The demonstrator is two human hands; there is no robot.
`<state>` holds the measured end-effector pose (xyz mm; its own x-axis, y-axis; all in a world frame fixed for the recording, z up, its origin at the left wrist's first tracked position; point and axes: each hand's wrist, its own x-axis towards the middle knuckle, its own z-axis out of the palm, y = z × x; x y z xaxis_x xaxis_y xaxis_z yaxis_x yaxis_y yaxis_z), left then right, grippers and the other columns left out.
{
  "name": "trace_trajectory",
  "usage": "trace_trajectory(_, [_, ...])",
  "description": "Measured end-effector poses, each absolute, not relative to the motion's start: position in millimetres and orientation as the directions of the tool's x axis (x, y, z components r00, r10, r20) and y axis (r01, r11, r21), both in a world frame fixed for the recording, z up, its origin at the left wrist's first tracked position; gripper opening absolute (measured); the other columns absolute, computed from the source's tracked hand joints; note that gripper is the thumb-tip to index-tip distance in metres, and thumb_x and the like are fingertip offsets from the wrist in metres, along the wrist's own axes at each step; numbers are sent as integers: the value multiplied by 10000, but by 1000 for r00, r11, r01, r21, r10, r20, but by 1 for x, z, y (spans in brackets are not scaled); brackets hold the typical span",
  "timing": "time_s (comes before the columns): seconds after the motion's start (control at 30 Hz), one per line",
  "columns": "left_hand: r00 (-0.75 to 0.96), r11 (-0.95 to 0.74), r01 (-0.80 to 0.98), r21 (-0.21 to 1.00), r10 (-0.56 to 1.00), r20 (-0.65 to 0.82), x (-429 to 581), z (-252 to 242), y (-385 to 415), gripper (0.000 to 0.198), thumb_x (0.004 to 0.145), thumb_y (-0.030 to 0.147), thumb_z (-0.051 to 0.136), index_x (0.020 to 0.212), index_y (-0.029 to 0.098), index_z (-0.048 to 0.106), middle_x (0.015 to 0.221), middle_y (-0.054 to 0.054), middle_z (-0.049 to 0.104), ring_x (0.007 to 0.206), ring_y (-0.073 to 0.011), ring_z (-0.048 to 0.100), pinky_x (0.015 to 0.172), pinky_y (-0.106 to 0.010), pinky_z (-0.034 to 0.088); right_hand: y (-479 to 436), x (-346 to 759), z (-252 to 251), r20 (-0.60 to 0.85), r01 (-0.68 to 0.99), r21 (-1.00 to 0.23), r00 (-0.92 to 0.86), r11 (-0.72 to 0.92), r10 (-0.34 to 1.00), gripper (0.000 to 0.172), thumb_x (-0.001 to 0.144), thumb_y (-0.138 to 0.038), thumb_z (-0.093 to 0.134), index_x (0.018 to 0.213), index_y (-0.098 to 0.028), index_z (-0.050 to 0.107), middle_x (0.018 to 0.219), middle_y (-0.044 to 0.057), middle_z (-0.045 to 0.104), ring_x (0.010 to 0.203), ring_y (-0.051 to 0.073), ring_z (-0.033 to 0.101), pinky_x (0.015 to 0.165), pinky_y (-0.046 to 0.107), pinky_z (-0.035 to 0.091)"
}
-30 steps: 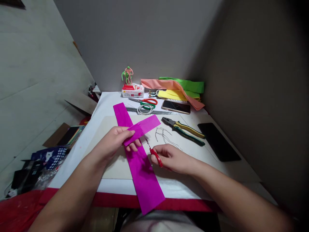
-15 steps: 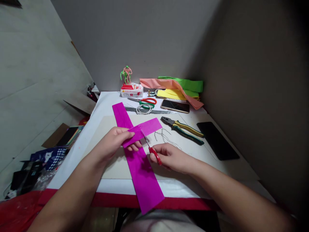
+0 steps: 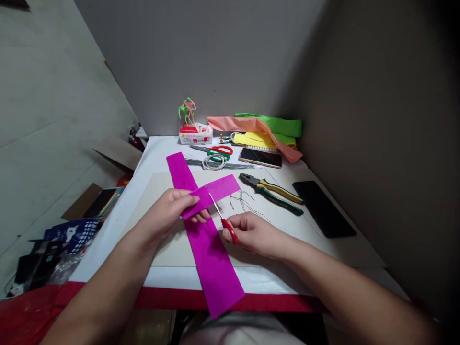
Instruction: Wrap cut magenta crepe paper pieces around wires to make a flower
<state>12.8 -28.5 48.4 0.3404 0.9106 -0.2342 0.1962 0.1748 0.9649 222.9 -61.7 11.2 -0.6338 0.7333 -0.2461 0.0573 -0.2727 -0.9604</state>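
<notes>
Between the thumb and fingers of my left hand [image 3: 181, 206] is a short magenta paper strip [image 3: 223, 186], held slanting up to the right. My right hand [image 3: 253, 234] is closed round the red handles of small scissors [image 3: 229, 231]. Their blades reach the lower edge of the short strip, partway along it. Beneath both lies a longer magenta paper strip [image 3: 215, 268], running from the board over the table's front edge. A twisted wire figure [image 3: 246, 201] lies on the board just beyond my right hand.
Pliers [image 3: 271, 191] and a black tablet-like slab [image 3: 323, 209] lie to the right. Farther back are a phone [image 3: 260, 157], red-and-green-handled scissors [image 3: 217, 151], a wire coil [image 3: 214, 162], folded coloured paper [image 3: 266, 127] and a small box [image 3: 196, 135] with wire figures on it.
Almost nothing differs. The scissor blades look slightly more closed at the short strip, and both hands keep their places.
</notes>
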Motion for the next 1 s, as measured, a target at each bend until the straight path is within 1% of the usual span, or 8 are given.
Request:
trace_trajectory(0.23, [349, 178, 201, 963, 906, -240, 13, 49, -30, 299, 810, 276, 555, 675, 97, 752, 665, -106, 750, 576, -167, 660, 595, -249, 502, -62, 223, 14, -245, 59, -960, -643, -273, 726, 499, 730, -599, 682, 635, -159, 466, 448, -111, 331, 390, 19, 245, 404, 209, 151])
trace_trajectory(0.43, [376, 181, 199, 963, 894, -245, 16, 45, -30, 313, 820, 279, 551, 658, 98, 748, 640, -103, 739, 548, -158, 635, 581, -250, 486, -60, 223, 11, -238, 42, -959, -649, -279, 723, 491, 744, -598, 672, 644, -166, 461, 467, -102, 349, 392, 26, 259, 395, 206, 165])
trace_trajectory(0.8, [366, 179, 219, 959, 896, -251, 17, 44, -28, 323, 821, 269, 534, 654, 91, 745, 646, -114, 739, 543, -160, 638, 573, -248, 485, -61, 222, 12, -269, 31, -944, -644, -327, 716, 496, 729, -594, 693, 630, -163, 469, 420, -114, 319, 361, 18, 223, 375, 212, 121])
trace_trajectory(1.0, [367, 201, 211, 957, 890, -268, 19, 43, -28, 320, 813, 277, 545, 638, 93, 740, 629, -109, 734, 526, -150, 619, 561, -244, 480, -60, 222, 9, -280, 52, -942, -662, -330, 695, 500, 740, -619, 668, 649, -172, 464, 417, -116, 325, 355, 25, 238, 357, 205, 143])
